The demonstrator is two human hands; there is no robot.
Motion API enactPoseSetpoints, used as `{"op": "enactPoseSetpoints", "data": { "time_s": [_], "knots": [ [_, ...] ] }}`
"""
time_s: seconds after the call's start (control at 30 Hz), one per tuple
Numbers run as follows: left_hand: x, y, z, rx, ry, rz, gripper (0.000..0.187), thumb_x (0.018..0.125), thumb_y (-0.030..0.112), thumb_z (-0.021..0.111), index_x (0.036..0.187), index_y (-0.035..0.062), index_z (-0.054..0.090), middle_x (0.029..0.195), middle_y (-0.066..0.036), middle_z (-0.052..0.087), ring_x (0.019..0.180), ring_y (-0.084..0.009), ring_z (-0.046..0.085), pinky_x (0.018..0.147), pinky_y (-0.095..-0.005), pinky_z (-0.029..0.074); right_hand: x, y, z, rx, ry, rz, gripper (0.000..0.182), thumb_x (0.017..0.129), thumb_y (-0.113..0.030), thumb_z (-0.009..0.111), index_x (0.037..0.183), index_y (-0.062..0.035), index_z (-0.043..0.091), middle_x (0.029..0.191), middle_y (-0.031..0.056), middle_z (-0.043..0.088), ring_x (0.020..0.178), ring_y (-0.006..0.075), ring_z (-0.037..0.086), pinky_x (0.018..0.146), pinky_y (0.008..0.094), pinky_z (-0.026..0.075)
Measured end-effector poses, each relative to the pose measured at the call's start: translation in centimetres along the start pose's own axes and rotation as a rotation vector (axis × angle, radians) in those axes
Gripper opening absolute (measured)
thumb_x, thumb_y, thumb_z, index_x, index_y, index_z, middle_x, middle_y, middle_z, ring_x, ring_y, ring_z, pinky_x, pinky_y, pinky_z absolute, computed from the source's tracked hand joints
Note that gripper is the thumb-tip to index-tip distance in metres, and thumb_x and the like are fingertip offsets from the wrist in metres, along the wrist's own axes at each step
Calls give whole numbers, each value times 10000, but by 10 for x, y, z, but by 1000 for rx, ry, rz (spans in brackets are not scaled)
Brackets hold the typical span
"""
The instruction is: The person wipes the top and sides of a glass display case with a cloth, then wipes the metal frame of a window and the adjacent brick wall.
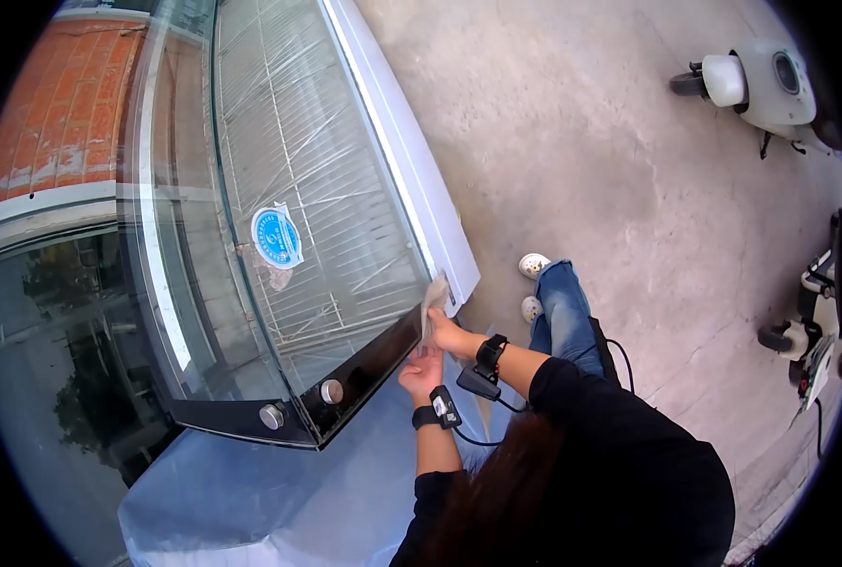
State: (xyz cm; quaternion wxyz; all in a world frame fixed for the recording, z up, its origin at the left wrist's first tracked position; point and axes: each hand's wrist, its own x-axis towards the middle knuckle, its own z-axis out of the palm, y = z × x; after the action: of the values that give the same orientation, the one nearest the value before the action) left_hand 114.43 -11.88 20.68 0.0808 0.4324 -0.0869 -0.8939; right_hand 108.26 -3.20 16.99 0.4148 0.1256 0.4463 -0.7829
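Note:
My right hand is closed around a greyish-beige cloth, which lies against the corner of a glass display case. Just below it is my left hand, palm turned up beside the case's black lower panel. Its fingers look partly bent and apart, close to the bottom of the cloth; their tips are partly hidden by the right hand. Both wrists wear black straps with small devices and cables. Wire racks show behind the glass, and a blue and white round sticker is stuck on it.
Two silver round knobs sit on the black panel's corner. Bluish plastic sheeting covers the part below. A white scooter stands on the concrete floor, with another vehicle at the right edge. Red brick is at the upper left.

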Motion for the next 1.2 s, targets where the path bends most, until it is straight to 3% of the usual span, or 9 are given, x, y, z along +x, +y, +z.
{"op": "enactPoseSetpoints", "data": {
  "time_s": [0.13, 0.27, 0.43, 0.57, 0.63, 0.77, 0.87, 0.97, 1.2],
  "knots": [
    [-64, 19, 31, 103, -235, 20, 777, 371, 63, 405, 1135, -70, 370, 1206, -208, 367, 1178, -344, 288, 998, -429, 210, -69, -37, 30, -294, -153, -375, 844, 593, 45, 504, 1321, -8, 79, 1322, 194, 148, 1253, 341, 92, 1012, 337, 137],
    [-142, 22, 104, 224, -423, 96, 877, 345, 74, 409, 1199, -72, 274, 1241, -225, 306, 1213, -347, 230, 1038, -441, 104, -115, -62, 61, -352, -219, -584, 852, 592, 49, 495, 1323, -3, 61, 1351, 191, 71, 1277, 299, 46, 1016, 327, 109],
    [-172, 24, 124, 283, -488, 231, 888, 347, 66, 400, 1209, -81, 245, 1246, -244, 280, 1227, -355, 199, 1045, -445, 60, -145, -100, 90, -707, -120, -755, 849, 577, -27, 525, 1299, 44, 84, 1321, 257, 108, 1244, 404, 65, 1015, 456, 42],
    [-135, 27, 99, 242, -432, 166, 790, 378, 46, 397, 1155, -85, 330, 1197, -216, 352, 1176, -327, 280, 1027, -430, 125, -112, -88, 78, -719, -77, -645, 803, 613, -82, 551, 1293, -3, 132, 1297, 241, 154, 1234, 417, 72, 1008, 467, 31],
    [-91, 35, 63, 249, -330, 47, 666, 399, 38, 400, 1054, -85, 407, 1114, -202, 418, 1103, -301, 348, 992, -407, 192, -84, -81, 66, -769, -15, -505, 725, 572, -96, 579, 1188, 105, 253, 1221, 288, 246, 1182, 429, 189, 998, 490, 94],
    [-39, 24, 41, 208, -309, -179, 494, 409, 41, 411, 890, -71, 440, 998, -200, 459, 1003, -295, 398, 949, -389, 242, -33, -47, 43, -831, 146, -415, 589, 579, -168, 625, 1047, 94, 381, 1038, 278, 421, 1018, 425, 370, 883, 474, 263],
    [-44, 27, 40, 211, -226, -131, 689, 401, 64, 409, 1062, -123, 350, 1138, -229, 404, 1125, -355, 328, 1006, -420, 177, -46, -59, 50, -647, 42, -231, 646, 578, -58, 538, 1167, 36, 289, 1154, 221, 291, 1140, 418, 227, 984, 457, 84],
    [-100, 29, 75, 239, -262, 18, 761, 403, 64, 405, 1137, -111, 302, 1171, -227, 373, 1147, -355, 308, 1013, -445, 152, -100, -84, 75, -655, 10, -721, 709, 561, -27, 518, 1208, 67, 245, 1264, 289, 173, 1181, 462, 151, 985, 502, 117],
    [-192, 28, 144, 412, -580, 367, 826, 406, 39, 389, 1216, -50, 248, 1215, -190, 331, 1208, -314, 245, 1024, -456, 107, -151, -124, 109, -698, -108, -966, 830, 565, 13, 502, 1287, 44, 93, 1299, 261, 125, 1231, 427, 62, 1014, 472, 19]
  ]
}}
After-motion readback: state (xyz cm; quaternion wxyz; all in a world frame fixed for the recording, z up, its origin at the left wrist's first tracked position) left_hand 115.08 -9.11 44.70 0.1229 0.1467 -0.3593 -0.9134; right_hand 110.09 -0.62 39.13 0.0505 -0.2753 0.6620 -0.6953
